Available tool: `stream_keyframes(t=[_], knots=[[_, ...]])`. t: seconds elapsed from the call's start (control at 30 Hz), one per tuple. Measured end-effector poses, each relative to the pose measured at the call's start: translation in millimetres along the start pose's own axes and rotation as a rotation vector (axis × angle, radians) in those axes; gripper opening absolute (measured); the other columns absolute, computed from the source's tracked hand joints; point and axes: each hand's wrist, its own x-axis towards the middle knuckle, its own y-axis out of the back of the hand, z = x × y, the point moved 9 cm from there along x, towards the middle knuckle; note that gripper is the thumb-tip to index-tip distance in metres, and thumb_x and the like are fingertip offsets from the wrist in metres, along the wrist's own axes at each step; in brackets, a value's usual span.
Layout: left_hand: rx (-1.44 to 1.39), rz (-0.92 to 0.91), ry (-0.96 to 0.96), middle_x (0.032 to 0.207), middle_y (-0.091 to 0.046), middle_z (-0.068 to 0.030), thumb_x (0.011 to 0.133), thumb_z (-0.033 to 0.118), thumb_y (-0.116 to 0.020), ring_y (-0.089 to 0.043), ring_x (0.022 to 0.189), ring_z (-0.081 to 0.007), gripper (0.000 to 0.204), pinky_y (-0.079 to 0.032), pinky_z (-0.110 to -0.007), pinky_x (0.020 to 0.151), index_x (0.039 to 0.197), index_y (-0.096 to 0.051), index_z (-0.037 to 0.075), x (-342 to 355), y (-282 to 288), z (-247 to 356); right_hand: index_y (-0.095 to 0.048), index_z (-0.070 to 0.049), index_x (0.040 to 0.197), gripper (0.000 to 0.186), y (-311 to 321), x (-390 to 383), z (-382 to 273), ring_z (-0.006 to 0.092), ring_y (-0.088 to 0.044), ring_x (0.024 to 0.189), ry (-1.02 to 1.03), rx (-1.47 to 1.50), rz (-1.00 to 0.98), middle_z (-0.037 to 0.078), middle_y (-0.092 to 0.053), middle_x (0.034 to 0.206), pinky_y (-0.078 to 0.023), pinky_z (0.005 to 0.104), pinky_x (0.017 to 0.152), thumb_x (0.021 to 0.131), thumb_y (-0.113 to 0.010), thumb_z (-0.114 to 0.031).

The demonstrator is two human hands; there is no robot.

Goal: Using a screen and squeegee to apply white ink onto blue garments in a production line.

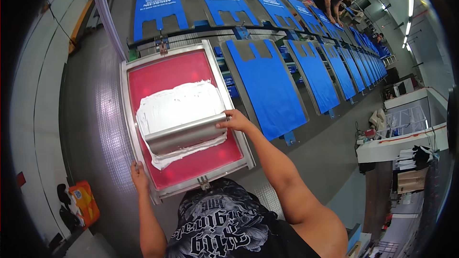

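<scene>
In front of me lies a screen printing frame (195,187) with silver metal sides and red mesh (167,69). Thick white ink (179,102) covers the middle of the mesh, with ragged edges. Across the ink's near part rests a long metal squeegee (186,134), slightly tilted. My right hand (233,121) is closed round its right end, thumb on the near face. At the frame's lower left side, my left hand (139,177) grips the metal edge. Whatever lies under the frame is hidden.
Blue bag panels (265,83) lie flat on boards in two long rows to the right and beyond; the far ones bear white print. A co-worker (330,0) leans over the far row. An orange bag (85,203) sits low at the left. A white shelf (401,143) stands right.
</scene>
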Motion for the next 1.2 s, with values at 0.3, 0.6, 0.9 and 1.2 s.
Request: stream_keyframes(t=[0.3, 0.6, 0.9, 1.2], knots=[[0.451, -0.187, -0.783, 0.117, -0.053, -0.0185, 0.067, 0.031, -0.079, -0.048, 0.113, -0.0356, 0.063, -0.039, -0.043, 0.097, 0.118, -0.055, 0.003, -83, -23, 183, -0.063, -0.003, 0.093, 0.036, -18, -37, -50, 0.0351, -0.063, 0.087, 0.183, -0.624, -0.092, 0.020, -0.065, 0.088, -0.050, 0.0407, 0.077, 0.063, -0.074, -0.020], [0.683, -0.417, -0.933, 0.082, -0.058, -0.0112, 0.068, 0.015, -0.072, -0.059, 0.082, -0.0307, 0.026, -0.046, -0.042, 0.074, 0.089, -0.060, 0.006, -60, -88, 226, -0.066, -0.005, 0.099, 0.034, -23, -38, -46, 0.0375, -0.062, 0.088, 0.179, -0.677, -0.169, 0.020, -0.065, 0.090, -0.049, 0.0440, 0.077, 0.066, -0.065, -0.010], [0.599, -0.040, -0.992, 0.097, -0.058, -0.0136, 0.067, 0.005, -0.066, -0.056, 0.094, -0.0324, 0.032, -0.045, -0.042, 0.081, 0.098, -0.058, 0.005, 38, -103, 235, -0.057, -0.005, 0.088, 0.021, -16, 73, -98, 0.0322, -0.057, 0.082, 0.650, -0.891, 0.232, 0.012, -0.059, 0.082, -0.044, 0.0439, 0.079, 0.067, -0.057, -0.003], [0.666, -0.224, -0.874, 0.097, -0.057, -0.0110, 0.060, 0.003, -0.070, -0.054, 0.092, -0.0310, 0.044, -0.043, -0.042, 0.082, 0.102, -0.058, 0.005, -56, -86, 177, -0.054, -0.004, 0.089, 0.031, -37, -26, -70, 0.0338, -0.053, 0.083, 0.510, -0.794, 0.045, 0.013, -0.056, 0.083, -0.041, 0.0425, 0.081, 0.059, -0.060, 0.002]])
